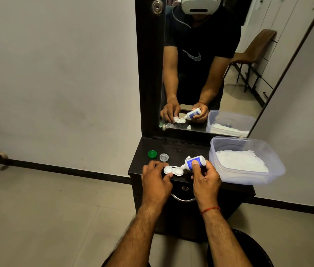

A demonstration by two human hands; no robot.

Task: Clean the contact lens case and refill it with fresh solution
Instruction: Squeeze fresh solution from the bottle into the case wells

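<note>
Nozzle of solution bottle [194, 162] is pointing left-down at lens case [173, 170] right well; R hand [205, 177] is pinching bottle, L hand [156, 180] fingertips are pinning case on dresser top [189, 149].

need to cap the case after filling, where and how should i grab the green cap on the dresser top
Judging by its pose, take the green cap by its round side wall, thumb and finger on opposite sides, coming from above. It lies flat and low on the dresser top. It stands apart from the clear cap on its right, so fingers should fit there.
</note>
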